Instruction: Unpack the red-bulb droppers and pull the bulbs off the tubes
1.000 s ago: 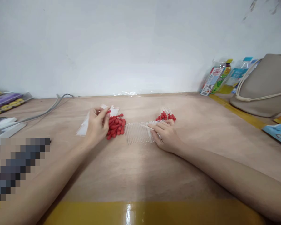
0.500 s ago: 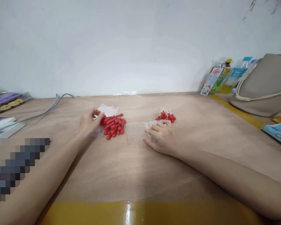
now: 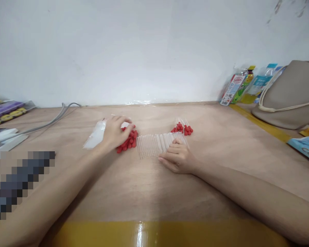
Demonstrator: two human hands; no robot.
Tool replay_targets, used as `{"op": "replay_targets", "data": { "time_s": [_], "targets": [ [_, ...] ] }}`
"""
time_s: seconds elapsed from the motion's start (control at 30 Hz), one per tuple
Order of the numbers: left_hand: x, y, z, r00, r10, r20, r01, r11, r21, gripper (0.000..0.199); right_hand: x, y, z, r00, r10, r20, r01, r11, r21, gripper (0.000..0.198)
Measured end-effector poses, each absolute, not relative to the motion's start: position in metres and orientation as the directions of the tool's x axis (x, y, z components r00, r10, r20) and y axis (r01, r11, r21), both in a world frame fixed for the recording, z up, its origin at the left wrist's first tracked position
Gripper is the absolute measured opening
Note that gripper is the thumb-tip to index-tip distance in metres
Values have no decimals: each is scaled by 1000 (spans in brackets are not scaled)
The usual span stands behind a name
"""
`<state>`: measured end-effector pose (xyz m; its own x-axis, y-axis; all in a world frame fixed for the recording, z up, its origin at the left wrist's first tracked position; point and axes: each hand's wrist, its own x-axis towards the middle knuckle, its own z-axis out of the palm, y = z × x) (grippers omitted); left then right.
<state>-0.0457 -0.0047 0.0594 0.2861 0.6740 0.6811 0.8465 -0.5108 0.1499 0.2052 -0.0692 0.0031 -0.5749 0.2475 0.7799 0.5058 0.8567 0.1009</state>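
My left hand (image 3: 117,133) is over a pile of red rubber dropper bulbs (image 3: 130,142), its thumb and fingers apart and slightly blurred. The hand covers part of the pile. To the right, thin clear glass tubes (image 3: 150,145) lie side by side in a row on the table. My right hand (image 3: 180,156) rests at the right end of this row with its fingers curled in. Whatever those fingers pinch, if anything, is hidden. Behind the right hand are several droppers (image 3: 181,127), red bulbs fitted on clear tubes.
A clear plastic bag (image 3: 95,133) lies left of the bulbs. Bottles (image 3: 260,85) and a beige bag (image 3: 290,94) stand at the back right. A grey cable (image 3: 51,120) runs along the left. Yellow tape (image 3: 113,235) marks the table's front edge.
My left hand has moved right, from the pile's left side to above it, uncovering the plastic bag. The right hand's fingers have drawn back and curled in.
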Motion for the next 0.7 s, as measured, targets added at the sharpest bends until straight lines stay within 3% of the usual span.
{"op": "replay_targets", "data": {
  "time_s": [0.17, 0.23, 0.33, 0.5, 0.7],
  "targets": [
    [32, 7, 59, 465, 790, 400, 787, -576, 221, 19, 209, -71, 0, -591, 216, 778, 448, 889, 93, 21],
    [59, 15, 57, 433, 876, 211, 814, -481, 326, 20, 210, -70, -1, -577, 218, 787, 449, 890, 83, 20],
    [88, 28, 56, 375, 925, 58, 851, -369, 373, 28, 212, -70, -1, -564, 218, 797, 444, 893, 70, 19],
    [110, 41, 57, 272, 958, -86, 886, -215, 410, 31, 210, -70, 1, -546, 211, 811, 438, 897, 61, 19],
    [119, 42, 56, 264, 958, -114, 836, -168, 523, 18, 210, -70, 0, -562, 231, 794, 448, 892, 57, 20]
  ]
}}
